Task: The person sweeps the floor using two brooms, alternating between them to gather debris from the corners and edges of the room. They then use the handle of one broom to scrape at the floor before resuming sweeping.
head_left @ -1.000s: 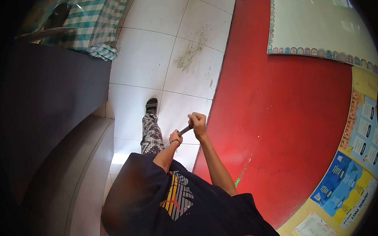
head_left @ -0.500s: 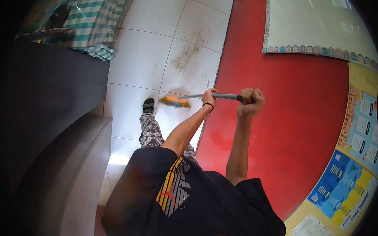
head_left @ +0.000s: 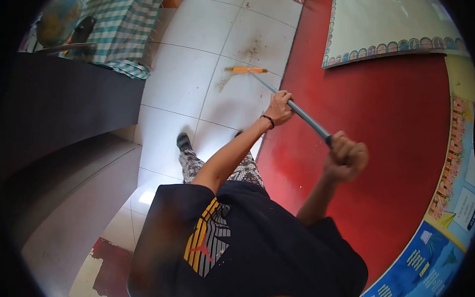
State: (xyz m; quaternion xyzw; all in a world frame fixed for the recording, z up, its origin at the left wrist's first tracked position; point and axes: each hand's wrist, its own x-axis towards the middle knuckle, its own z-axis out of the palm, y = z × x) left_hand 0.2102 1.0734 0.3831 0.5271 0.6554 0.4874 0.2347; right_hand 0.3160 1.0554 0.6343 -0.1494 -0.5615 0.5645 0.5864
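Note:
A broom (head_left: 311, 121) with a grey handle slants from the lower right toward the floor. Its orange head (head_left: 247, 69) rests on the white tiles near the red wall, over a patch of loose dirt (head_left: 223, 83). My left hand (head_left: 280, 107), a dark bracelet at its wrist, wraps around the middle of the handle. At the handle's dark upper end, my right hand (head_left: 346, 154) is closed in a fist around the grip. More brown dirt (head_left: 253, 49) lies on the tiles just beyond the broom head.
A dark desk (head_left: 73, 96) stands at left, beside a table with a green checked cloth (head_left: 121, 27). On the right are the red wall (head_left: 382, 112), a whiteboard (head_left: 384, 17) and posters (head_left: 414, 263). My sandalled foot (head_left: 184, 141) is on the white tiles.
The broom head has moved away from my feet, forward along the floor onto the dirt. Both hands moved with the handle, which now slants more steeply. The dirt patch looks broken up.

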